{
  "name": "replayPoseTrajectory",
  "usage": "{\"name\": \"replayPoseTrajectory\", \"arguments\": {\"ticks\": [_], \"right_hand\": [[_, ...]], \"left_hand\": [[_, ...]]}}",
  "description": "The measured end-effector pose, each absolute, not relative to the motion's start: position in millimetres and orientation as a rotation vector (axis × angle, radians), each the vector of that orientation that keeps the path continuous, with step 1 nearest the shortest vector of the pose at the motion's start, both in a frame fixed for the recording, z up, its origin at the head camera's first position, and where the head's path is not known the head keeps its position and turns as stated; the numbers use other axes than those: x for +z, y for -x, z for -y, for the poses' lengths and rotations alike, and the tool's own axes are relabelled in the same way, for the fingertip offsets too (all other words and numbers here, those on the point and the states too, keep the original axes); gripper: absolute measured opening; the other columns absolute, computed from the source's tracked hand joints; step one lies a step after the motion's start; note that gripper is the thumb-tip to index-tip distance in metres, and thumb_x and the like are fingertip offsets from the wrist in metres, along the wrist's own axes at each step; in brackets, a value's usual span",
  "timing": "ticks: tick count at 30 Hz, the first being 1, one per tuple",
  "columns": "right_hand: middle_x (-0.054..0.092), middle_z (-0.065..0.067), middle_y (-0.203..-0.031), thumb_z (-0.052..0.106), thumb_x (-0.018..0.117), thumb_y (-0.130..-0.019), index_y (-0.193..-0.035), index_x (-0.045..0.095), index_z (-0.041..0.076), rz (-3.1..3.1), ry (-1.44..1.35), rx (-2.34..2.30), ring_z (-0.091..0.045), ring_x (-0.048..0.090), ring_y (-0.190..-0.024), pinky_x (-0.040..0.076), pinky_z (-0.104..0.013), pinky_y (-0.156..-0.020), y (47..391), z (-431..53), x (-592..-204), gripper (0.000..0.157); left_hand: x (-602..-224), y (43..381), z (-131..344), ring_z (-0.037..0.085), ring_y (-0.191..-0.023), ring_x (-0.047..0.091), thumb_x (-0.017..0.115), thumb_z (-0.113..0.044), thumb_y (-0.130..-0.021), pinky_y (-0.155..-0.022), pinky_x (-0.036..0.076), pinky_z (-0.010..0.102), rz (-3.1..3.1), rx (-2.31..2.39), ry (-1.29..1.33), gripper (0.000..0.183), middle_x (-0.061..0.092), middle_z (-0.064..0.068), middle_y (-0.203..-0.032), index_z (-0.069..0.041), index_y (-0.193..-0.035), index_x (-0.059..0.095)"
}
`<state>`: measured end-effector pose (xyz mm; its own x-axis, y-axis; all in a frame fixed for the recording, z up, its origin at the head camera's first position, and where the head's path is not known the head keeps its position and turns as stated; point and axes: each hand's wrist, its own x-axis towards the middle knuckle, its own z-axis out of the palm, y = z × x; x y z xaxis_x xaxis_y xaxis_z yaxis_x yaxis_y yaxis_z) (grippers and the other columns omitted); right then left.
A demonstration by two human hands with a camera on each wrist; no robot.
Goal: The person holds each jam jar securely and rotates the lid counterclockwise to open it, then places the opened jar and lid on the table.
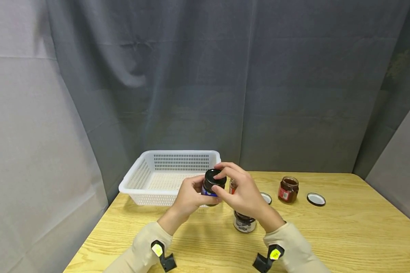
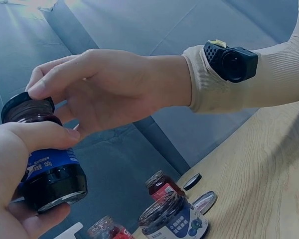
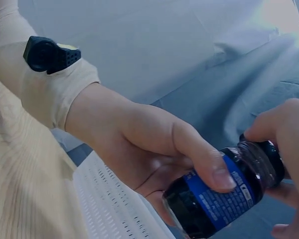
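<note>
My left hand (image 1: 188,195) grips a small dark glass jar (image 3: 219,196) with a blue label, its thumb lying across the label. At the jar's mouth is a black lid (image 1: 214,177), which my right hand (image 1: 242,187) pinches at the rim with thumb and fingers. The jar is held above the table, in front of the basket's right end. In the left wrist view the right hand (image 2: 109,82) reaches over the top of the jar, and the dark neck shows just under the lid (image 2: 21,103).
A white perforated basket (image 1: 150,199) stands at the back left of the wooden table (image 1: 355,227). Beyond my right hand are a white-labelled jar (image 1: 245,225), a partly hidden red-labelled jar (image 1: 232,186), another lidless red-labelled jar (image 1: 288,190) and two loose lids (image 1: 316,199). Grey curtains hang behind.
</note>
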<state>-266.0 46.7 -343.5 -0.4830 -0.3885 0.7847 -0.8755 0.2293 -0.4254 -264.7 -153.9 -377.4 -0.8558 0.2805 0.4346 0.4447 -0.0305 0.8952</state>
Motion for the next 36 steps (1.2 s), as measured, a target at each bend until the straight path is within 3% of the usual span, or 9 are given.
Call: {"name": "replayPoseTrajectory", "arguments": {"ticks": [2,9,14,21,24,26,30,36], "right_hand": [[0.065,-0.010,-0.130,0.015,0.081,-0.089,-0.101,0.071,0.015,1.975,-1.149,1.205,-0.018,0.057,-0.074,0.045,-0.027,-0.053,266,-45,-345,0.016],[0.066,-0.007,-0.126,0.017,0.087,-0.087,-0.097,0.066,0.013,1.953,-1.108,1.176,-0.017,0.060,-0.087,0.045,-0.025,-0.053,263,-38,-347,0.024],[0.068,-0.004,-0.129,0.014,0.086,-0.087,-0.100,0.068,0.014,2.000,-1.114,1.179,-0.017,0.057,-0.084,0.045,-0.027,-0.056,263,-42,-343,0.021],[0.066,-0.003,-0.136,0.014,0.081,-0.091,-0.105,0.070,0.015,2.081,-1.185,1.159,-0.023,0.061,-0.118,0.051,-0.039,-0.077,264,-48,-340,0.017],[0.066,-0.004,-0.136,0.013,0.079,-0.092,-0.105,0.071,0.015,2.072,-1.215,1.157,-0.023,0.062,-0.121,0.052,-0.042,-0.081,265,-49,-340,0.016],[0.066,-0.004,-0.135,0.014,0.079,-0.091,-0.105,0.071,0.015,2.061,-1.220,1.159,-0.023,0.062,-0.119,0.051,-0.040,-0.079,265,-49,-340,0.016],[0.068,-0.003,-0.131,0.016,0.082,-0.091,-0.098,0.070,0.016,2.039,-1.180,1.211,-0.019,0.066,-0.100,0.050,-0.032,-0.066,265,-46,-341,0.014],[0.071,-0.003,-0.127,0.015,0.083,-0.090,-0.094,0.071,0.016,2.041,-1.145,1.265,-0.013,0.060,-0.077,0.046,-0.027,-0.054,262,-45,-339,0.013]], "left_hand": [[-378,264,153,0.023,-0.090,0.069,0.088,0.000,-0.077,-0.073,0.062,0.041,2.101,-2.004,0.786,0.049,0.074,0.014,-0.108,-0.004,-0.124,0.074],[-379,264,153,0.025,-0.095,0.070,0.087,0.004,-0.077,-0.075,0.062,0.044,2.083,-2.051,0.789,0.048,0.073,0.015,-0.109,0.000,-0.122,0.073],[-379,264,153,0.026,-0.096,0.070,0.088,0.004,-0.076,-0.076,0.062,0.043,2.080,-2.052,0.791,0.048,0.073,0.015,-0.110,-0.001,-0.122,0.073],[-379,264,152,0.026,-0.099,0.070,0.088,0.004,-0.075,-0.077,0.062,0.042,2.098,-2.037,0.789,0.051,0.074,0.013,-0.113,-0.003,-0.124,0.073],[-379,264,152,0.027,-0.099,0.070,0.088,0.005,-0.075,-0.077,0.062,0.043,2.090,-2.047,0.798,0.051,0.074,0.014,-0.113,-0.002,-0.124,0.073],[-379,265,152,0.026,-0.098,0.070,0.088,0.005,-0.075,-0.077,0.062,0.043,2.089,-2.043,0.800,0.051,0.074,0.014,-0.113,-0.002,-0.124,0.073],[-380,265,152,0.027,-0.099,0.070,0.088,0.004,-0.075,-0.077,0.062,0.042,2.096,-2.033,0.798,0.053,0.073,0.013,-0.114,-0.002,-0.125,0.072],[-379,263,151,0.027,-0.101,0.071,0.089,0.004,-0.074,-0.077,0.062,0.041,2.104,-2.020,0.794,0.055,0.074,0.012,-0.116,-0.003,-0.126,0.072]]}}
